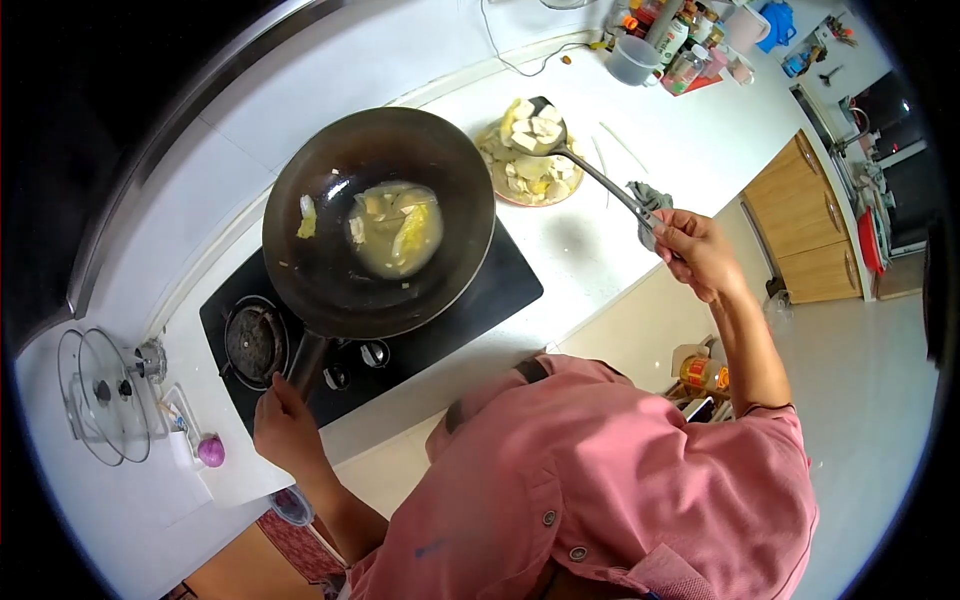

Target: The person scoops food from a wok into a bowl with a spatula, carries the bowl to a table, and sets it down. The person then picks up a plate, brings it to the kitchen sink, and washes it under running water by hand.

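My left hand point(285, 425) is closed around the handle point(309, 362) of a dark wok point(300, 270), tilted over the black stove. Inside the wok lie some broth point(385, 262) and a few pieces of yellow-green cabbage point(410, 235). My right hand point(695, 250) grips the end of a long metal ladle point(615, 187). White tofu-like chunks point(535, 128) and a bit of cabbage fill its bowl, which is above a heaped plate of similar food point(535, 188) on the white counter.
The black gas stove point(510, 275) has a bare burner point(255, 342) on the left. Glass lids point(115, 400) and a purple onion point(210, 450) are at far left. A grey cloth point(650, 205) lies near the counter edge. Bottles point(685, 65) and a plastic tub point(633, 62) stand at the back right.
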The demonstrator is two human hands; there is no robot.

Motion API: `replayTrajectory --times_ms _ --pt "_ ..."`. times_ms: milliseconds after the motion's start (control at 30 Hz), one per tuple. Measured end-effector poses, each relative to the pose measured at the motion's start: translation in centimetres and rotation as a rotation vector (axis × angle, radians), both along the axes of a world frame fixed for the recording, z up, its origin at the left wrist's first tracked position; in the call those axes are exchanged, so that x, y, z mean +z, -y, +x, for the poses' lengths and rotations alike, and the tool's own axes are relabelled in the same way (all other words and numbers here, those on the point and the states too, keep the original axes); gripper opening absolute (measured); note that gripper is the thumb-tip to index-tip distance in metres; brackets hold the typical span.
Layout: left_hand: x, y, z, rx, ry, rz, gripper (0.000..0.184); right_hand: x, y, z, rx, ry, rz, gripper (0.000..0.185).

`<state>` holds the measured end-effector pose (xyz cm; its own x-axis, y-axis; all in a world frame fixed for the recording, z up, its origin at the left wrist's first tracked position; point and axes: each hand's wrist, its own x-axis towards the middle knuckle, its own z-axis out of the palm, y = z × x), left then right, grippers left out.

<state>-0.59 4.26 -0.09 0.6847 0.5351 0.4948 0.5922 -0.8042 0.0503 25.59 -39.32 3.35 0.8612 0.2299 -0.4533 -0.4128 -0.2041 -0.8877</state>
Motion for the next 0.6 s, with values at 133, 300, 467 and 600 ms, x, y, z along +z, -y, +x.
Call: replayTrajectory --times_ms 133,300,467,600 --pt "-0.2 -0.1 0.0 0.008 0.002 0.008 0.032 -2.8 1.2 1.0 -0.025 -0.011 -0.063 0.013" --pt "-0.3 -0.3 0.0 -0.002 0.021 0.020 0.031 -4.7 1.7 1.3 -0.062 0.058 -0.095 0.016" --pt "-0.1 -0.1 0.1 -0.010 0.022 0.010 0.032 -4.9 1.8 1.4 -0.061 0.105 -0.162 0.019" --pt "-0.2 -0.1 0.1 -0.002 0.019 0.003 0.032 -5.2 1.5 1.2 -0.066 0.166 -0.202 0.022"
